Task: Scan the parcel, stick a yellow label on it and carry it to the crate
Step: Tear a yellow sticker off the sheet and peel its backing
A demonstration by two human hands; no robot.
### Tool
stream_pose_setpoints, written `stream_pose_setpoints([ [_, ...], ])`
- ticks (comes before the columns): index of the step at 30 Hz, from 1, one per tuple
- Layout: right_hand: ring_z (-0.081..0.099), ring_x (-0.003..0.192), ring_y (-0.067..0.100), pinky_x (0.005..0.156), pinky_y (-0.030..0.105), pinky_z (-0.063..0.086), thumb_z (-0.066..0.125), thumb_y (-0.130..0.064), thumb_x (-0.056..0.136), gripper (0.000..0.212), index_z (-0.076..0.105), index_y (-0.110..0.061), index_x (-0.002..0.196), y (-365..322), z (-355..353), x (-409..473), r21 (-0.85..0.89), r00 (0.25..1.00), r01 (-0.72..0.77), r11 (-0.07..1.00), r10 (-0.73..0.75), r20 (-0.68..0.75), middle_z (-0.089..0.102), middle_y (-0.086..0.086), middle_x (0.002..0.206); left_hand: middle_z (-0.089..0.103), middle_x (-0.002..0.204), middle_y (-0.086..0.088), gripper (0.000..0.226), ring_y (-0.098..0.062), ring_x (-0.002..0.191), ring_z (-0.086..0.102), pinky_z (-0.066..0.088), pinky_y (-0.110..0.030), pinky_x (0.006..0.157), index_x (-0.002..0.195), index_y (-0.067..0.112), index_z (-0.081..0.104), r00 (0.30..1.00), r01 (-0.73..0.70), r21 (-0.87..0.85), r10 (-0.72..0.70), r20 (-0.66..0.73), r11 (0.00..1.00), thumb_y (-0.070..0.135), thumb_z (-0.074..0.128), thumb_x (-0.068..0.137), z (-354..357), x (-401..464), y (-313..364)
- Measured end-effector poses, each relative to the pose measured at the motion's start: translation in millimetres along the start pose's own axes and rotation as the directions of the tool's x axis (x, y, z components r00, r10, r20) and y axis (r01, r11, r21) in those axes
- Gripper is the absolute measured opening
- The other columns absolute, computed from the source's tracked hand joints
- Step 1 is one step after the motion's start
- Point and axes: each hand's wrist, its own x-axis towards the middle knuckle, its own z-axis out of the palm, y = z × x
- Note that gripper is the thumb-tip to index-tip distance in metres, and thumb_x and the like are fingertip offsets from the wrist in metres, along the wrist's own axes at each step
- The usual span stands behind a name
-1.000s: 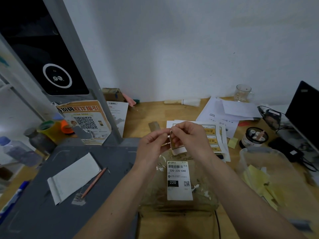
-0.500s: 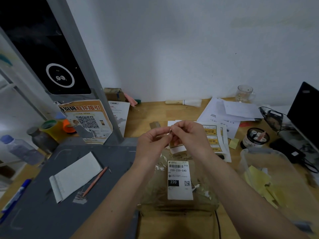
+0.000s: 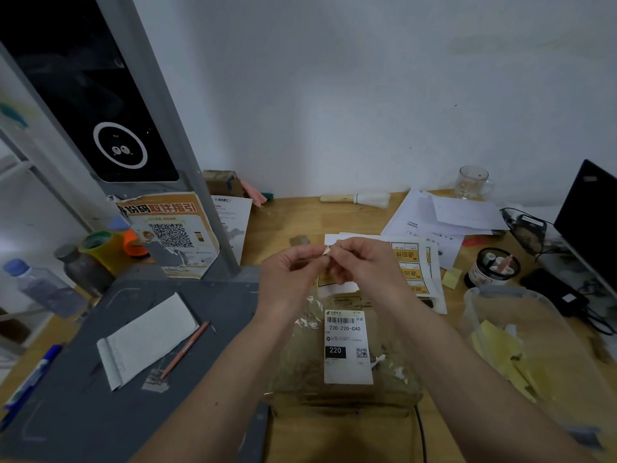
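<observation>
Wooden tabletop (image 3: 293, 222) against a pale matte wall, cluttered at the back; every place below is given from the parcel (image 3: 340, 349), which lies flat at the tabletop's near edge, directly under the person's forearms.

Parcel: a crinkled, glossy clear-plastic bag, soft and shapeless, bearing a smooth white rectangular shipping label (image 3: 348, 346) with barcode and printed numbers.

Hands: just beyond the parcel and raised above it, the left hand (image 3: 289, 277) and right hand (image 3: 364, 265) meet fingertip to fingertip. Each grip is a narrow pinch, closed on a small curled piece, the yellow label (image 3: 327, 250); whether it is already free of its backing cannot be told.

Label sheet (image 3: 409, 269): beyond the parcel and slightly right, white glossy paper carrying yellow printed rectangles, partly hidden by the hands.

Other items: right of the parcel, a translucent plastic tub (image 3: 500, 305) holding yellow scraps; left of it, a dark grey mat (image 3: 100, 412) with a white notepad (image 3: 147, 339) and a pencil (image 3: 185, 349). No crate is identifiable.

Step in hand, by judgement: peeling and readying the sticker. Advice: hold only the edges so the adhesive stays clean, keep the piece from curling onto itself, flatten the slippery bag first, then lay the sticker from one edge and smooth outward, leaving the barcode uncovered.
</observation>
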Motion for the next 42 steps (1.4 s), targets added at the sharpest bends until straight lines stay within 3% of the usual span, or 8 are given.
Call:
stream_pose_setpoints([
  [3,0.055,0.055,0.010,0.050,0.018,0.046,0.059,-0.008,0.089,0.018,0.069,-0.009,0.075,-0.7,0.4,-1.9,0.028,1.000,-0.005,1.000,0.006,-0.027,0.063,0.005,0.063,0.075,0.083,0.001,0.012,0.001,0.073,0.068,0.052,-0.010,0.068,0.090,0.011,0.075,1.000,-0.016,0.003,0.017,-0.008,1.000,0.007,0.073,0.079,-1.3,1.2,0.4],
  [7,0.057,0.061,0.007,0.058,0.018,0.046,0.066,-0.017,0.084,0.012,0.066,-0.019,0.072,-4.3,1.9,-1.6,-0.146,0.986,0.049,0.988,-0.071,-0.152,0.063,-0.005,0.066,0.072,0.078,0.007,0.014,0.007,0.066,0.065,0.048,-0.007,0.062,0.083,0.018,0.074,0.998,-0.058,0.079,0.056,0.026,0.995,0.006,0.069,0.082,-3.9,0.8,2.2],
  [11,0.064,0.076,0.010,0.067,0.018,0.049,0.066,-0.018,0.084,0.006,0.070,-0.019,0.079,-11.3,0.4,-2.9,-0.267,0.994,0.049,0.962,-0.073,-0.082,0.069,-0.003,0.080,0.070,0.076,0.007,0.021,0.006,0.065,0.064,0.048,-0.008,0.060,0.079,0.024,0.069,0.989,-0.125,0.180,0.108,0.102,0.976,0.005,0.065,0.085,-6.4,1.7,6.8],
  [16,0.054,0.050,-0.003,0.047,0.008,0.041,0.069,-0.016,0.082,0.019,0.065,-0.024,0.066,-15.1,-4.7,-6.0,-0.266,0.999,0.012,0.964,-0.023,-0.038,0.062,-0.005,0.063,0.069,0.077,0.003,0.022,-0.009,0.076,0.067,0.053,-0.022,0.073,0.088,0.025,0.059,0.979,-0.164,0.277,0.122,0.163,0.947,0.007,0.069,0.082,-7.7,4.6,14.0],
  [25,0.053,0.044,0.002,0.046,0.016,0.045,0.070,-0.011,0.081,0.010,0.069,-0.011,0.072,-12.8,-11.7,-7.7,-0.104,0.991,-0.129,0.986,0.130,0.005,0.060,0.002,0.059,0.065,0.081,0.012,0.018,-0.001,0.081,0.062,0.048,-0.019,0.075,0.084,0.028,0.062,0.961,-0.266,0.418,0.202,0.191,0.869,0.017,0.074,0.078,-7.4,2.7,15.9],
  [31,0.057,0.057,0.015,0.050,0.022,0.046,0.070,-0.006,0.080,0.006,0.069,0.000,0.082,-2.6,-12.6,-6.7,0.083,0.972,-0.234,0.969,0.233,0.020,0.062,0.008,0.065,0.046,0.093,0.015,0.024,-0.009,0.099,0.049,0.043,-0.026,0.085,0.083,0.030,0.060,0.936,-0.265,0.643,0.353,-0.009,0.719,0.034,0.080,0.069,-4.5,-1.1,8.2],
  [35,0.056,0.056,0.017,0.050,0.024,0.045,0.069,-0.005,0.080,0.006,0.066,0.000,0.080,0.7,-9.0,-5.9,0.172,0.968,-0.250,0.953,0.251,0.016,0.061,0.009,0.063,0.064,0.079,0.011,0.005,-0.006,0.075,0.059,0.046,-0.020,0.070,0.078,0.018,0.070,0.973,-0.221,0.488,0.228,0.047,0.844,0.022,0.074,0.078,-2.2,-3.6,2.1],
  [42,0.058,0.060,0.020,0.054,0.025,0.050,0.068,-0.003,0.081,0.012,0.063,0.004,0.088,5.9,-6.0,-6.8,0.305,0.951,-0.299,0.904,0.308,0.022,0.062,0.014,0.071,0.074,0.087,0.000,0.014,-0.011,0.083,0.069,0.056,-0.025,0.082,0.094,0.015,0.074,0.986,-0.113,0.249,0.079,0.143,0.962,0.008,0.068,0.083,-2.3,-8.3,-2.7],
])
